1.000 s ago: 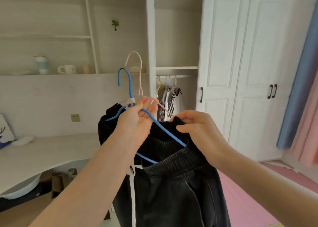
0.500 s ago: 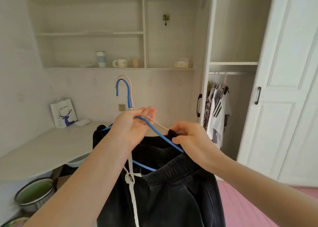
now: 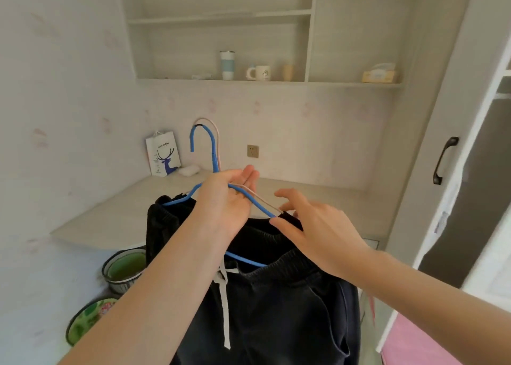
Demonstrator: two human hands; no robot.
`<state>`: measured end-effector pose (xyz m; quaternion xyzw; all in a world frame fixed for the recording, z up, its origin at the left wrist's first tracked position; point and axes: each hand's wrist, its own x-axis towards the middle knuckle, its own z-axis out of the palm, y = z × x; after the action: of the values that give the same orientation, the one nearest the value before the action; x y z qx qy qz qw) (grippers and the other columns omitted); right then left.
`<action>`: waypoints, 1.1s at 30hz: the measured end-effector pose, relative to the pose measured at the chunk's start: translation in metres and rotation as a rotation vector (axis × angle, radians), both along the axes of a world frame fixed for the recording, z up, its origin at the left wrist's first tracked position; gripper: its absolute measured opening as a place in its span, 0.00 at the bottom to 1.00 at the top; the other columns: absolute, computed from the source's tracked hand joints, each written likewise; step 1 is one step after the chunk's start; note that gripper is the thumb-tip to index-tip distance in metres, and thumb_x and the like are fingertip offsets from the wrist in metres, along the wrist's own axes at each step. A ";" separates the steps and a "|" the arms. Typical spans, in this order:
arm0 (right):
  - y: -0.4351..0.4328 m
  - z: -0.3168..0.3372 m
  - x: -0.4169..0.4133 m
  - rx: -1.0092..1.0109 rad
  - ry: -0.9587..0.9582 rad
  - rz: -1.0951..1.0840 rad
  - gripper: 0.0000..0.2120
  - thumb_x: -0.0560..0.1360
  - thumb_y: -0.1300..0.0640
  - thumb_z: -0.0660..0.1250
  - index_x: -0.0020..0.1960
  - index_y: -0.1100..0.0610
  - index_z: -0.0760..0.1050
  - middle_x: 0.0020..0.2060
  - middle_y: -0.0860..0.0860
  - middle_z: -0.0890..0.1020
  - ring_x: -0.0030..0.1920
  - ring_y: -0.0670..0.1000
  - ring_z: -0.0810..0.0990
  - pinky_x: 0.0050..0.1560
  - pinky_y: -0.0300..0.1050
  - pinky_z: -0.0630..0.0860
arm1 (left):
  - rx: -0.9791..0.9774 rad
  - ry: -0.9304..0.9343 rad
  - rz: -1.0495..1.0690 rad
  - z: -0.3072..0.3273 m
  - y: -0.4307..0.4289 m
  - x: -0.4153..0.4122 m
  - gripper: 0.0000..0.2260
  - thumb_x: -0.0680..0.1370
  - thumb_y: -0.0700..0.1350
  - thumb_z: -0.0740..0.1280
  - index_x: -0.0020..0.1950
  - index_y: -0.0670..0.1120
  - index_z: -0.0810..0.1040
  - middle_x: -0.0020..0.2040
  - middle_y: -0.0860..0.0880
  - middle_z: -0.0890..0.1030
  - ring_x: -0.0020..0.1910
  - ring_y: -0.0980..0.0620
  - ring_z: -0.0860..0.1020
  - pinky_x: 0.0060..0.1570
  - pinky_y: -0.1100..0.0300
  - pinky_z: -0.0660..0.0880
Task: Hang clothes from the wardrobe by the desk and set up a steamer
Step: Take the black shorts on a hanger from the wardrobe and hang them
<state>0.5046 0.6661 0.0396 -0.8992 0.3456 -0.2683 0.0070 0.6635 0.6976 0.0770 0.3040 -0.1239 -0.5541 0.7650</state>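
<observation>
Dark trousers (image 3: 279,309) with a white drawstring hang over a blue hanger (image 3: 211,154); a pale pink hanger (image 3: 258,196) lies right behind it. My left hand (image 3: 226,201) grips both hangers at the neck, just below the hooks. My right hand (image 3: 318,226) is at the right shoulder of the hangers, thumb and fingertips pinching the dark waistband there, with the other fingers spread. All this is held above the front of the pale desk (image 3: 116,218). The wardrobe door (image 3: 431,154) with a black handle stands at the right; the wardrobe's inside is mostly out of frame.
A white gift bag with a blue deer (image 3: 163,157) and a small white object (image 3: 189,170) sit at the desk's back corner. The shelf above holds a tumbler (image 3: 227,64), a mug (image 3: 260,73) and a tissue box (image 3: 378,74). Two green basins (image 3: 124,270) lie under the desk.
My view has swung left, from the wardrobe to the desk corner. The hangers and trousers came along. My right hand's fingers have loosened and spread on the waistband.
</observation>
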 end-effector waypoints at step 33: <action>-0.277 -0.064 0.330 0.148 0.032 0.245 0.11 0.82 0.49 0.52 0.55 0.53 0.69 0.37 0.48 0.76 0.36 0.50 0.74 0.36 0.45 0.69 | 0.268 -0.798 0.169 -0.063 -0.187 0.294 0.08 0.76 0.40 0.68 0.53 0.46 0.83 0.60 0.51 0.80 0.58 0.54 0.80 0.62 0.54 0.74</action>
<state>0.8344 0.3886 -0.0244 -0.9358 0.2522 -0.2250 0.1006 0.9571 0.5108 0.0138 0.6005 -0.3117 -0.3394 0.6535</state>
